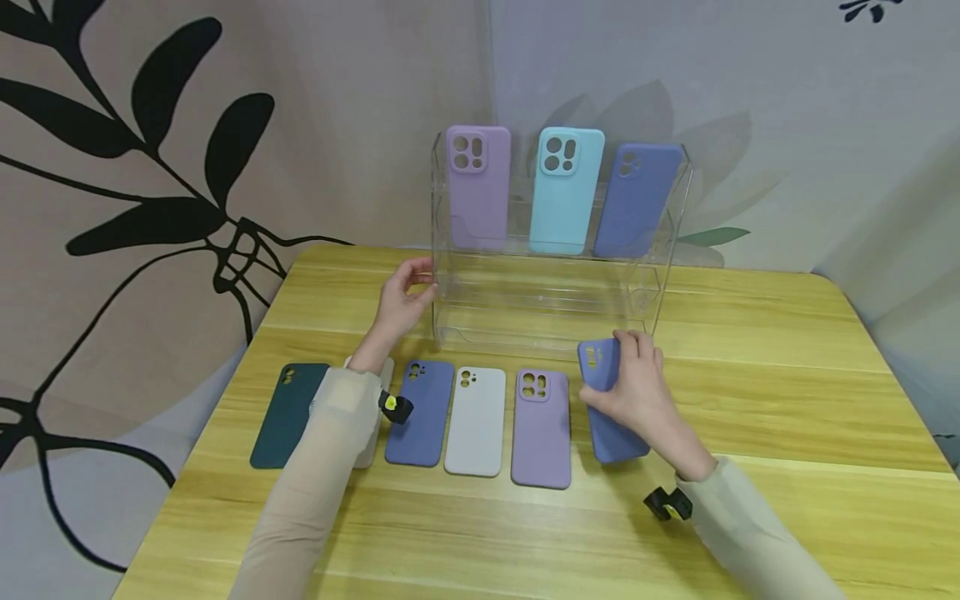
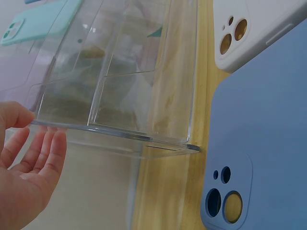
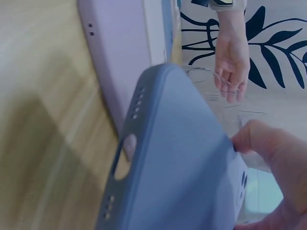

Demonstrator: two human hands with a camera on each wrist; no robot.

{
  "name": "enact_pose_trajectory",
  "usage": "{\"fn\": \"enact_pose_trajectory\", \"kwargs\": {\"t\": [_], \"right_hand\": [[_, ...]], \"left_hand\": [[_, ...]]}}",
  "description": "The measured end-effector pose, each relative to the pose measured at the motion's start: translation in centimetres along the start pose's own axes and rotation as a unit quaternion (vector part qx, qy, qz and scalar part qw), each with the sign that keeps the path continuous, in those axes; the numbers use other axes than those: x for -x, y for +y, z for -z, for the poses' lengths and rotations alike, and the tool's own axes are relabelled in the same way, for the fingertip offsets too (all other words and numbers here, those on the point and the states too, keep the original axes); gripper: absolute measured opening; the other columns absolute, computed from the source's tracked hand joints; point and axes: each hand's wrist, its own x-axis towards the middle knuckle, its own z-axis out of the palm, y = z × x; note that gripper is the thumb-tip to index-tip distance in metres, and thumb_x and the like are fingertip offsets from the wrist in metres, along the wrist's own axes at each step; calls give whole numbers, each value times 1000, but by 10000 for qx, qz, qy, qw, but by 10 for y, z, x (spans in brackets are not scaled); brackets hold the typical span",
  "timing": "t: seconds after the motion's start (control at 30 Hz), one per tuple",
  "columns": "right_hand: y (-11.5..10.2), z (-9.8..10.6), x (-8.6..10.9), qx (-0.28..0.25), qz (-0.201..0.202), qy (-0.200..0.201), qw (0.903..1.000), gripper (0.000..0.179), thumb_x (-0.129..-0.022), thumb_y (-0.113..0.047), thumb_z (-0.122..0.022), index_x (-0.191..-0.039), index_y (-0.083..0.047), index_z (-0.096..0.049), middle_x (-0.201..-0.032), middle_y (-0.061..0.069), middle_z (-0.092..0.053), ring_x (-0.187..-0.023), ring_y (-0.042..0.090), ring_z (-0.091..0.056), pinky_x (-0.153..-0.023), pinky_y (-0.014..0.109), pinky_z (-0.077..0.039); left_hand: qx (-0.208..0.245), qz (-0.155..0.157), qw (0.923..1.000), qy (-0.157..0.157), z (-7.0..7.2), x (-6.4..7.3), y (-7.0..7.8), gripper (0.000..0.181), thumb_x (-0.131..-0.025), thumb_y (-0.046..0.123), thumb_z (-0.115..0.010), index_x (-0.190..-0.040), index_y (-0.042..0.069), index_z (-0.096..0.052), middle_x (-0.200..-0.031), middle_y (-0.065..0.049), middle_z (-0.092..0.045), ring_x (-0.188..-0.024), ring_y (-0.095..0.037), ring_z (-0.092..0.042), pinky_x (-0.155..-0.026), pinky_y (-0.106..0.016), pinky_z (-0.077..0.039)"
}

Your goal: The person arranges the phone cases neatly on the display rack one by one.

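My right hand [image 1: 637, 387] grips a blue-purple phone case [image 1: 617, 442] by its sides, tilted over the table; in the right wrist view the case's [image 3: 177, 158] port-hole end faces the camera. My left hand [image 1: 405, 300] holds the left side edge of a clear acrylic display stand [image 1: 525, 325], thumb on one face and fingers behind, as the left wrist view shows. On the stand's upper tier lean a lilac case [image 1: 480, 200], a light-blue case [image 1: 566, 196] and a blue-purple case [image 1: 637, 204].
Along the table [image 1: 787, 400] lie a dark green case [image 1: 288, 417], a blue case [image 1: 420, 417], a white case [image 1: 475, 425] and a purple case [image 1: 542, 442]. Another pale case is partly hidden under the left sleeve [image 1: 307, 483]. A wall with leaf drawings stands behind.
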Motion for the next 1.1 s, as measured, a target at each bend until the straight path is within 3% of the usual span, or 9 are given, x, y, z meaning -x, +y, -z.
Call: {"fn": "enact_pose_trajectory", "kwargs": {"t": [0.37, 0.6, 1.1], "right_hand": [[-11, 10, -13, -326, 524, 659, 9959, 79, -65, -20, -73, -131, 7, -39, -123, 29, -35, -98, 41, -35, -74, 51, -38], [-22, 15, -25, -511, 784, 983, 9907, 78, -64, -19, -73, -129, 6, -41, -122, 28, -36, -103, 41, -36, -78, 52, -38], [-56, 22, -59, -776, 1214, 1297, 9810, 75, -65, -21, -73, -128, 4, -41, -124, 26, -35, -107, 39, -35, -88, 51, -32]], "left_hand": [[-28, -59, 10000, 47, 0, 0, -1, 39, -86, -14, -52, -124, -14, -44, -125, -29, -46, -108, -35, -48, -78, -15, -46], [-44, -65, 10000, 43, 0, 0, -1, 39, -86, -14, -52, -124, -14, -44, -125, -28, -46, -107, -33, -48, -77, -15, -46], [-76, -61, 9999, 48, -1, 0, -1, 38, -87, -13, -52, -124, -13, -44, -125, -27, -47, -107, -31, -48, -76, -15, -46]]}}
